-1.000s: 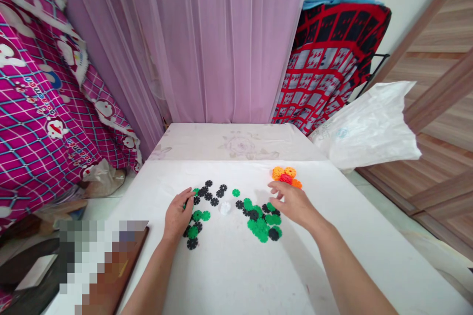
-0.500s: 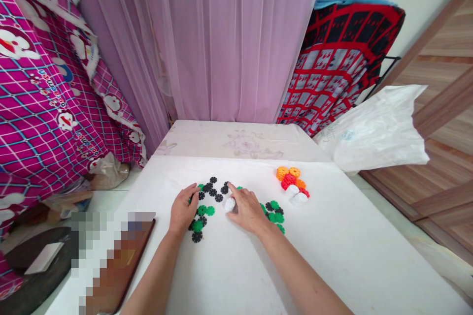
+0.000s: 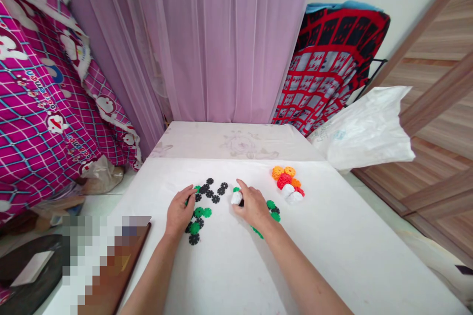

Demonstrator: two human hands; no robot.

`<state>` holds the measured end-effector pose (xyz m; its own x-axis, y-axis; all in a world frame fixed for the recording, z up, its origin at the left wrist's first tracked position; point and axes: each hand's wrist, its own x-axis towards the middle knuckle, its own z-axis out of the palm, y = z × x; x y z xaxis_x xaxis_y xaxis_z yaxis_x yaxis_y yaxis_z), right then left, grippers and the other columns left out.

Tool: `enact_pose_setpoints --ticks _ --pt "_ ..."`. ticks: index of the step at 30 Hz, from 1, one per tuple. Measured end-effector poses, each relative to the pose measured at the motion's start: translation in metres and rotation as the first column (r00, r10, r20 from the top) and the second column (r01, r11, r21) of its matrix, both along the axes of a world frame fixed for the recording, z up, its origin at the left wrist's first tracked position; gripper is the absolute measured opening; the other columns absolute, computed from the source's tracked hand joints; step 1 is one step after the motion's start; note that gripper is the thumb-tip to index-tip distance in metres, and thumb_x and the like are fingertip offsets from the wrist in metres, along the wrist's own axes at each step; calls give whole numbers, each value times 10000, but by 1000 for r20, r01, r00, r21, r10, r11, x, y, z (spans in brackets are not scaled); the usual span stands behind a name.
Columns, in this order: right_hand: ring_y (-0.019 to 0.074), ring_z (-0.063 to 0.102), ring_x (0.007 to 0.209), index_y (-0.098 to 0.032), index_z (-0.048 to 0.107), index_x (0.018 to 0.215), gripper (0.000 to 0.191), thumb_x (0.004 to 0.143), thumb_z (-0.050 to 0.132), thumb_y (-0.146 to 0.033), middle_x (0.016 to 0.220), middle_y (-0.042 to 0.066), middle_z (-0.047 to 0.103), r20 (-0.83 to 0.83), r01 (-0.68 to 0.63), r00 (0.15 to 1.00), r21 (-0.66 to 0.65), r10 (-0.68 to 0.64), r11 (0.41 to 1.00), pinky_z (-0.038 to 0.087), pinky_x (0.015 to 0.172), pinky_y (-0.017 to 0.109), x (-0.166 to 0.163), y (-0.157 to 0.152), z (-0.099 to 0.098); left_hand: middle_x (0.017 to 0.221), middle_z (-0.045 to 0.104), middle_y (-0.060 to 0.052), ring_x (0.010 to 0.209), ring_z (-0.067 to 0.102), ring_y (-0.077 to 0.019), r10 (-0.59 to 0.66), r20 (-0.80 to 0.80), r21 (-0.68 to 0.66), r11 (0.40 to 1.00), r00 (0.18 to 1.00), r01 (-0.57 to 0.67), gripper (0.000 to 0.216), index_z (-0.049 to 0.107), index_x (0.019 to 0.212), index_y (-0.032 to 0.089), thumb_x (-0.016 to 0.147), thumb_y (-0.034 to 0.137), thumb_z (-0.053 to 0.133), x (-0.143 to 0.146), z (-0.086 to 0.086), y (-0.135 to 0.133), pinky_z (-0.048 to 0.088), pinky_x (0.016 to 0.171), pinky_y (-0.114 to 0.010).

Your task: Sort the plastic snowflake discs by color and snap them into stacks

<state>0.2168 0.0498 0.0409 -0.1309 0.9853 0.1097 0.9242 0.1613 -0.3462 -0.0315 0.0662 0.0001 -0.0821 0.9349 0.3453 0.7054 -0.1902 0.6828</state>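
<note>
My right hand [image 3: 253, 205] is closed round a short stack of white notched plastic discs [image 3: 237, 198], its index finger reaching out past them. A dark disc edge shows beside the white stack. At the left, my left hand [image 3: 180, 210] rests half-curled, thumb and fingers apart, over the edge of some black and green discs. Black notched discs [image 3: 209, 194] lie in a loose chain between the hands. Below them is a cluster of green discs [image 3: 198, 212] mixed with black ones. More green discs [image 3: 273, 211] lie beyond my right wrist, which partly hides them.
Orange discs [image 3: 284, 171], red discs [image 3: 284, 180] and white discs [image 3: 294, 197] are grouped at the right of the white-covered table [image 3: 314, 256]. A brown flat case [image 3: 123, 266] lies at the left edge. A white plastic bag [image 3: 365, 128] stands past the right edge.
My right hand, still gripping the white stack, has shifted slightly right, away from the black discs. My left hand keeps its place by the discs. The whole view has moved a little.
</note>
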Motion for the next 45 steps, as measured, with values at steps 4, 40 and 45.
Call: enact_pose_setpoints --ticks 4,40,45 --pt "238 624 970 -164 356 1460 717 795 595 -291 1049 101 684 48 166 985 -16 -165 986 431 848 317 26 10 8 1193 702 -31 1110 646 -220 -7 7 17 1000 1000 7 305 732 979 262 854 372 476 -1 -2 1 461 1055 -417" --pt "287 584 1128 -139 417 1419 545 893 483 -262 1299 184 554 -76 544 839 85 -539 835 467 887 360 40 9 6 1181 708 -20 1100 653 -229 -20 -29 48 999 999 22 313 734 981 279 854 387 469 -4 -7 5 491 1022 -413" --pt "203 659 878 -239 717 939 284 904 437 -213 931 54 725 88 320 945 -58 -315 946 441 729 274 29 -7 21 1195 701 -55 1110 648 -246 -38 -97 25 999 995 40 346 730 996 257 860 398 444 -6 -7 5 488 1010 -429"
